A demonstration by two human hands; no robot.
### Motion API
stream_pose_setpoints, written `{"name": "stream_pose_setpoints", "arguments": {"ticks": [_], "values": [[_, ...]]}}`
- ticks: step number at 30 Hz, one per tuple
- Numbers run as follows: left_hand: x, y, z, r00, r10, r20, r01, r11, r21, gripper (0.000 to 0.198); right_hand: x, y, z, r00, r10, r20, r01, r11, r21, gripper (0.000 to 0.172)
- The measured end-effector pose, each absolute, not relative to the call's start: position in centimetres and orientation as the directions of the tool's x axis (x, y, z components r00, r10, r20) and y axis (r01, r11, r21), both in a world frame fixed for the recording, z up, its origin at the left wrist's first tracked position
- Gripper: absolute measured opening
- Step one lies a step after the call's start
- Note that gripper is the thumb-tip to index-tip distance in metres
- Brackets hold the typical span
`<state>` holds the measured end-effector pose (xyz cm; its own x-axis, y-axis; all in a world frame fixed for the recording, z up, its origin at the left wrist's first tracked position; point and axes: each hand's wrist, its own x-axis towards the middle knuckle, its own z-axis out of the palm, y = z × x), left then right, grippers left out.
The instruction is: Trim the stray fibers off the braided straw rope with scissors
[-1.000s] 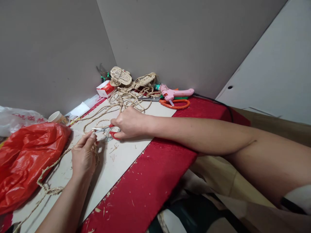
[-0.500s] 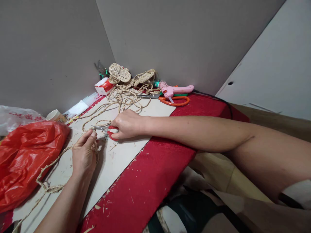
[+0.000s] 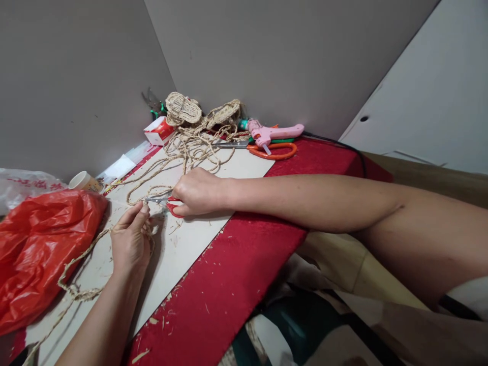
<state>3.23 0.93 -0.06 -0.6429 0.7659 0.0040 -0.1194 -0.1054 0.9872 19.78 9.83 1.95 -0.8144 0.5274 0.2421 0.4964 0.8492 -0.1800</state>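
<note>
Pinching braided cord in the left hand above the white board, gripping red-handled scissors in the right hand. Hard to make out blade contact at the half-hidden pinch.

Rough fibre cord, glossy plastic bag

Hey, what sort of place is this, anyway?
Most likely a craft workspace: a heap of braided cord, what looks like a pink glue gun and orange-handled scissors are close together on the table.

Straw rope partly beyond bottom edge
</note>
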Motion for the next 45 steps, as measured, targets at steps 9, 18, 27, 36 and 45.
{"name": "stream_pose_setpoints", "arguments": {"ticks": [9, 18, 27, 36, 45], "values": [[2.9, 1.0, -0.2, -0.641, 0.768, 0.006, -0.121, -0.109, 0.987, 0.034, 20.0, 10.0, 2.5, -0.806, 0.543, 0.233, 0.495, 0.836, -0.237, 0.027], [3.0, 0.7, -0.1, -0.561, 0.827, 0.039, -0.094, -0.110, 0.990, 0.033, 19.2, 11.4, 1.8, -0.714, 0.677, 0.177, 0.033, 0.286, -0.958, 0.044], [4.0, -0.5, 0.1, -0.409, 0.910, 0.066, 0.060, -0.045, 0.997, 0.029, 18.5, 11.4, 1.4, -0.766, 0.641, 0.049, -0.325, -0.320, -0.890, 0.034], [4.1, -0.8, 0.8, -0.408, 0.913, -0.031, 0.039, 0.052, 0.998, 0.032, 19.2, 12.5, 2.2, -0.721, 0.688, 0.085, -0.388, -0.299, -0.872, 0.032], [4.9, -1.4, 0.8, -0.297, 0.942, -0.155, -0.104, 0.130, 0.986, 0.029, 18.9, 12.6, 2.0, -0.700, 0.704, 0.119, -0.341, -0.184, -0.922, 0.028]]}}
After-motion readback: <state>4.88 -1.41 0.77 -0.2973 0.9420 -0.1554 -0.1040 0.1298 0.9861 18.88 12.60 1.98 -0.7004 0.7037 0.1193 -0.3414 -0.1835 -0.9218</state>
